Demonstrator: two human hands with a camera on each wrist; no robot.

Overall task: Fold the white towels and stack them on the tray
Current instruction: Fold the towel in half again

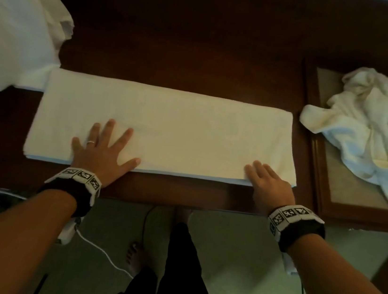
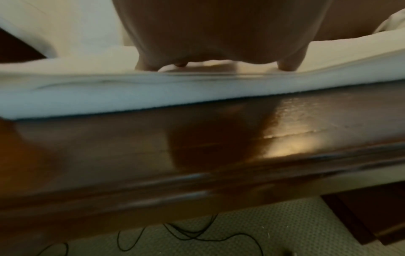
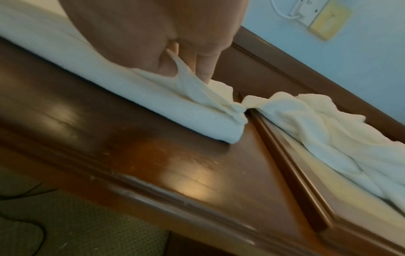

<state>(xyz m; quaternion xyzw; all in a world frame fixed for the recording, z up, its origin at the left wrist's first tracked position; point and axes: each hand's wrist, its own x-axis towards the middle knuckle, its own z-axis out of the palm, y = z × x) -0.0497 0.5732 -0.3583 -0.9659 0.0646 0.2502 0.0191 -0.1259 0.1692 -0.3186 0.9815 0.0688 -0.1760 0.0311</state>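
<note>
the long white terry towel (image 1: pixel 165 128), folded lengthwise on the dark wooden table (image 1: pixel 175 58), is pinned flat by the spread left hand (image 1: pixel 103 149) while the right hand (image 1: pixel 267 181) pinches its near corner, probably to start the next fold.

Left wrist cam is mostly palm, so the left hand (image 2: pixel 219 31) blocks its own fingers and you can't really tell how they sit on the folded towel (image 2: pixel 153 91). The crumpled towel (image 1: pixel 374 136) runs off the right edge in the head view and covers much of the tray (image 1: pixel 319 163). Both wrist views are pretty blurry too.
</note>
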